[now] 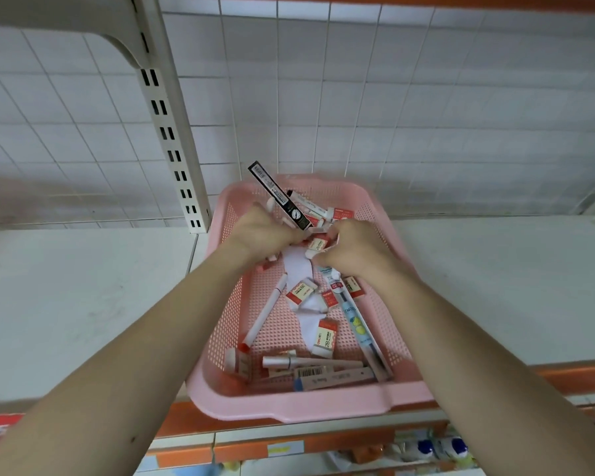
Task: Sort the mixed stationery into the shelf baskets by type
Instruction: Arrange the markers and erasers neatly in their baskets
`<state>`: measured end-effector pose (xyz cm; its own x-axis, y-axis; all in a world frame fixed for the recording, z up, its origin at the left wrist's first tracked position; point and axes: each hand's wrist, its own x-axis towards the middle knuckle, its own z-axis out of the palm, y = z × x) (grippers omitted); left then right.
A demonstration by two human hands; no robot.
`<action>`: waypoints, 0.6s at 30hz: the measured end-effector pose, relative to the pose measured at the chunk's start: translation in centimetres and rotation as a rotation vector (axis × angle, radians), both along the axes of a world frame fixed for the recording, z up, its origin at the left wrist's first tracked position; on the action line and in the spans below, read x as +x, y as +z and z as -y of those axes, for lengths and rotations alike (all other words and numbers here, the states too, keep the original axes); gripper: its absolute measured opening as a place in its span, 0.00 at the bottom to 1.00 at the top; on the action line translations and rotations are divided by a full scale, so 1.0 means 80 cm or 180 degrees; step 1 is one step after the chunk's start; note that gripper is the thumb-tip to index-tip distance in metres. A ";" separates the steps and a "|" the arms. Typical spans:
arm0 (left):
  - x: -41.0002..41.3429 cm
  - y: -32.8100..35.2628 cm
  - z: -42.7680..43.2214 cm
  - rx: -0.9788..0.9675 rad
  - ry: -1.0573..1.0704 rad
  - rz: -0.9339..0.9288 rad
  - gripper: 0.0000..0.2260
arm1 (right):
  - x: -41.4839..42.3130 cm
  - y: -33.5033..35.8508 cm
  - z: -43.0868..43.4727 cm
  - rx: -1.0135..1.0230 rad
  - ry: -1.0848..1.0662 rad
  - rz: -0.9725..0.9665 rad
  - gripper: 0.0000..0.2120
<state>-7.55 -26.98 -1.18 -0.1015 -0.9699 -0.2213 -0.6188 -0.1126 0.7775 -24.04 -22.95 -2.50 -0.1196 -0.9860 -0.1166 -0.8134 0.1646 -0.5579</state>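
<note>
Both in the basket (289,407): left hand (265,231) grips a stiff, likely light pen (275,190) low; right hand (354,252) pinches an eraser (317,246).

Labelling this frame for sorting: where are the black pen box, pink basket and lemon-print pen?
black pen box (278,196), head view, middle of its printed face.
pink basket (289,405), head view, near rim.
lemon-print pen (358,323), head view, lemon print on its barrel.
</note>
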 end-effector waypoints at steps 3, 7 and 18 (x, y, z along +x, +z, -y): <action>-0.003 0.005 -0.001 -0.0105 0.0016 -0.0729 0.10 | -0.007 0.006 -0.002 -0.0544 -0.0023 -0.0025 0.15; -0.008 0.011 -0.003 0.0350 0.0187 -0.1608 0.13 | -0.012 0.007 0.000 -0.1173 0.0118 -0.0126 0.23; -0.005 0.016 -0.009 0.1223 -0.0106 -0.2203 0.07 | -0.008 0.016 -0.004 -0.1184 0.0424 0.0762 0.24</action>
<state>-7.96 -26.23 0.08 -0.3660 -0.8324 -0.4161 -0.0165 -0.4412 0.8972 -24.66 -22.66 -1.25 -0.0018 -0.9710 0.2392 -0.6549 -0.1797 -0.7340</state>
